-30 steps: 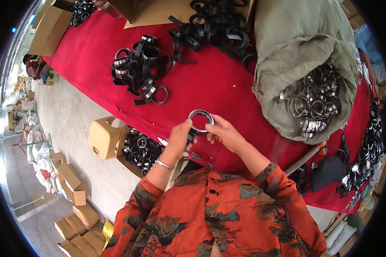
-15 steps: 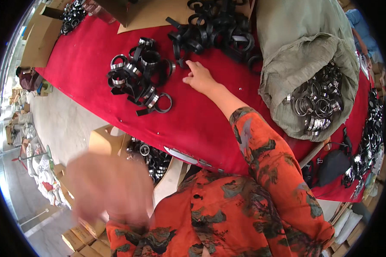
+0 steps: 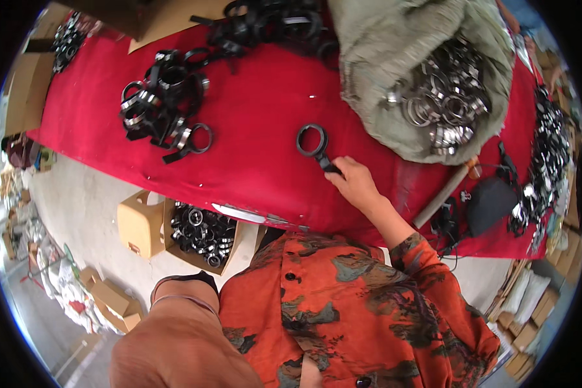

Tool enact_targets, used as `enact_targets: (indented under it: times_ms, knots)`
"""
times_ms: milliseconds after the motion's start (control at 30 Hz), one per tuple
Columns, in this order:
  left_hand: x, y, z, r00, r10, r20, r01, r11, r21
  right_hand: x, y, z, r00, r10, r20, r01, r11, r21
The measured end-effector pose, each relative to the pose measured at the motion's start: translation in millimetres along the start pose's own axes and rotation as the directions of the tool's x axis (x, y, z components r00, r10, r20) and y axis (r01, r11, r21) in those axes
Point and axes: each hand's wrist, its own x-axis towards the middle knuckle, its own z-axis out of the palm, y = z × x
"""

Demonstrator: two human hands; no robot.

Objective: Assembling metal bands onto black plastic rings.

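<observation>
My right hand [image 3: 357, 184] is closed on the short handle of a black ring-shaped part [image 3: 323, 159]. The ring end points away to the upper left, over the red cloth. My left hand [image 3: 174, 343] looms large at the lower left, close to the camera, its fingers hidden. A dark curved edge and a thin band show at its upper end; what they belong to is unclear. Left of the held ring sits a pile of black rings with silver bands [image 3: 165, 97]. More black ringed parts [image 3: 271, 26] lie heaped at the far side.
A grey-green sack [image 3: 394, 58] spills silver rings at the right. Beside it are a wooden-handled tool [image 3: 443, 194], a black pouch [image 3: 491, 204] and a long heap of metal parts [image 3: 546, 149]. Below the table edge, a cardboard box [image 3: 236, 249] holds dark parts beside a tan stool [image 3: 138, 229].
My right hand has come back from the far heap toward me and now grips a black ring-shaped part. My left hand has dropped lower. The view has shifted.
</observation>
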Motion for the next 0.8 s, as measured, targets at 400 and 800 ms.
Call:
enact_targets:
  times_ms: [400,800]
  knots:
    - [48.8,-72.7,-6.8,0.989,0.011,0.146,-0.013,1.000,0.009,50.9,39.8,-100.1,0.847,0.155,-0.509,-0.048,0.975,0.217]
    - [11.6,-98.9,-56.6,0.893,0.121,-0.434,0.135,0.847,0.514,10.3,65.4,-119.6,0.947,0.322,0.003,-0.051,0.139,0.989]
